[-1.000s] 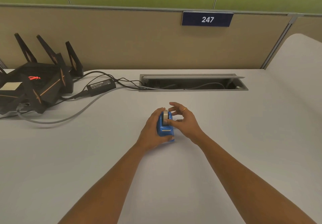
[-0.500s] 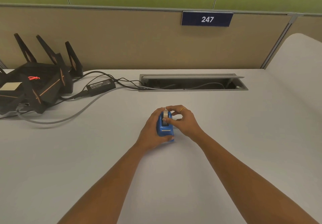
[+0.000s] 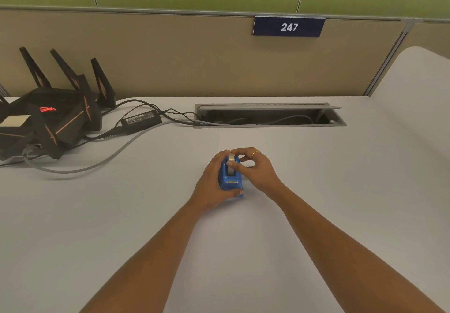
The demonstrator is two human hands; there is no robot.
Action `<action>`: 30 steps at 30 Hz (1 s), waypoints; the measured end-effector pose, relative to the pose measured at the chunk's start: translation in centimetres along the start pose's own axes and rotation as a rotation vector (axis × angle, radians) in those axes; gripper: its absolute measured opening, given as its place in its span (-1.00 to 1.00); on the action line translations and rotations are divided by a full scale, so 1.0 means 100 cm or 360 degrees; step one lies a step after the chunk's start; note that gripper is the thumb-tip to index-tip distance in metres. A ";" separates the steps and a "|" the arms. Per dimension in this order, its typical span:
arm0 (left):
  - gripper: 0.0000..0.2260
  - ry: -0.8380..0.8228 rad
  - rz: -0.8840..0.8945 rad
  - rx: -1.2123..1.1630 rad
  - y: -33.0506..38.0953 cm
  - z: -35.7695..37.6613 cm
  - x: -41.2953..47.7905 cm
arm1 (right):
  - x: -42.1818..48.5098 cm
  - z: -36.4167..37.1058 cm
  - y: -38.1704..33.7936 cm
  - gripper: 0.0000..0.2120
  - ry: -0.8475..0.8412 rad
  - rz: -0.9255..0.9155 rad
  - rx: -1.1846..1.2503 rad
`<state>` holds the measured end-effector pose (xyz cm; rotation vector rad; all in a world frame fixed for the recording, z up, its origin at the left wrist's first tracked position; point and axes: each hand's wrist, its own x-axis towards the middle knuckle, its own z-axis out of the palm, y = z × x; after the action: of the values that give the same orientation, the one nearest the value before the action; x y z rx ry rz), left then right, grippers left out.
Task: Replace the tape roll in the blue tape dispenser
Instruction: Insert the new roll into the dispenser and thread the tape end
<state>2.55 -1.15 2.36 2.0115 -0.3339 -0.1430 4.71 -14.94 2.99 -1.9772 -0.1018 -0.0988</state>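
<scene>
The blue tape dispenser (image 3: 231,183) stands on the white desk (image 3: 316,191) in the middle of the view, its cutter end toward me. A pale tape roll (image 3: 230,160) sits in its top slot. My left hand (image 3: 211,178) wraps the dispenser's left side, thumb along its front base. My right hand (image 3: 255,169) is on the right side, with thumb and forefinger pinched on the tape roll at the top. Most of the roll is hidden inside the dispenser and behind my fingers.
A black router (image 3: 48,118) with upright antennas sits at the far left, with a black power adapter (image 3: 141,120) and cables (image 3: 97,161) trailing across the desk. An open cable tray (image 3: 267,115) is sunk into the desk behind the dispenser. A beige partition (image 3: 194,57) closes the back.
My right hand's fingers, spread over the roll a second ago, have curled in and pinched onto the tape roll. The left hand and dispenser have stayed in place.
</scene>
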 end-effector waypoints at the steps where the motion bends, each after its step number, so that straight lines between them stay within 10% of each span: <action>1: -0.17 0.0005 0.0003 -0.0004 0.000 0.000 0.000 | 0.000 0.000 0.000 -0.73 0.0020 0.0004 0.0006; 30: -0.17 -0.0007 0.0001 0.0007 0.001 0.000 -0.001 | 0.001 0.000 0.003 -0.73 0.0021 -0.0029 0.0026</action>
<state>2.45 -1.15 2.47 2.0157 -0.3381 -0.1466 4.87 -15.04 2.71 -1.9591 -0.1116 -0.1227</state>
